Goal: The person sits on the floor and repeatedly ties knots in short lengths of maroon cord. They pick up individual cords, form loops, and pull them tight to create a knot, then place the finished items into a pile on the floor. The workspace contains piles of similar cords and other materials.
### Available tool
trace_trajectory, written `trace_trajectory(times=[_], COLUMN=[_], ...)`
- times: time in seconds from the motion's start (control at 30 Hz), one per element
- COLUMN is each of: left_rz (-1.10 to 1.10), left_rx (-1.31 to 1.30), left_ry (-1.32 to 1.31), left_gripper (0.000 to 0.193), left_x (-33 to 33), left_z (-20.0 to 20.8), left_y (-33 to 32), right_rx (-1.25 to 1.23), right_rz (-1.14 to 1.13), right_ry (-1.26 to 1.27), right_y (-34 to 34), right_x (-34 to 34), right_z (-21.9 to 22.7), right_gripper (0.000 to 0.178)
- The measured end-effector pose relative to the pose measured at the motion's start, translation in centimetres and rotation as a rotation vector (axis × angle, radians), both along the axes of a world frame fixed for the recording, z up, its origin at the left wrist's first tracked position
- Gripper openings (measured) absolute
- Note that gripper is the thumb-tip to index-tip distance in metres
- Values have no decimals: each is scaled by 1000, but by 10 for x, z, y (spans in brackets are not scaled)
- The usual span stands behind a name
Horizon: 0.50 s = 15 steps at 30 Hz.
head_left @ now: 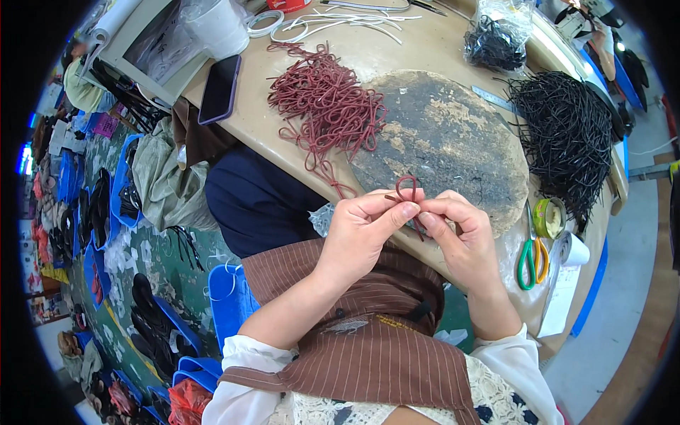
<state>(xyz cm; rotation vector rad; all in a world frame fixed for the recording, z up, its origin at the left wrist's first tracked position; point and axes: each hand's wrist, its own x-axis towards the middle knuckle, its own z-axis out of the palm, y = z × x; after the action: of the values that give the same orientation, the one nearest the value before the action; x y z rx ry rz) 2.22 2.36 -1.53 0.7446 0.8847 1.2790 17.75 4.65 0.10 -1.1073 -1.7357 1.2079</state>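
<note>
Between my two hands, just over the table's near edge, is a dark red cord (406, 183) bent into a loop that stands up above the fingers. My left hand (367, 230) pinches it with thumb and forefinger; one short end pokes out beside that thumb. From the other side my right hand (459, 234) pinches the same cord, and another end hangs below the fingertips. Whether a knot sits inside the pinch is hidden. Beyond my left hand lies a tangled heap of similar red looped cords (326, 103), with one looped piece (329, 180) by the table edge.
A worn round board (446, 142) lies ahead of my hands. Black cords (563, 134) are heaped at right, near scissors (528, 262), a tape roll (549, 217) and a white roll (574, 249). A phone (220, 90) lies at left; white cords (347, 27) are at the back.
</note>
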Motion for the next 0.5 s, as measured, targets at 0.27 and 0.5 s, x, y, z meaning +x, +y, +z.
trace_trajectory(times=[0.27,0.5], left_rz=[79,-4], left_rx=[77,29], left_ry=[212,-131], left_gripper=[14,22], left_x=[-6,-17], left_z=[-8,-11], left_y=[-3,3], right_rx=[-232,-383], right_rz=[3,93], right_ry=[96,162], right_y=[0,21], right_x=[-3,-8], right_z=[-4,1], right_gripper=[12,13])
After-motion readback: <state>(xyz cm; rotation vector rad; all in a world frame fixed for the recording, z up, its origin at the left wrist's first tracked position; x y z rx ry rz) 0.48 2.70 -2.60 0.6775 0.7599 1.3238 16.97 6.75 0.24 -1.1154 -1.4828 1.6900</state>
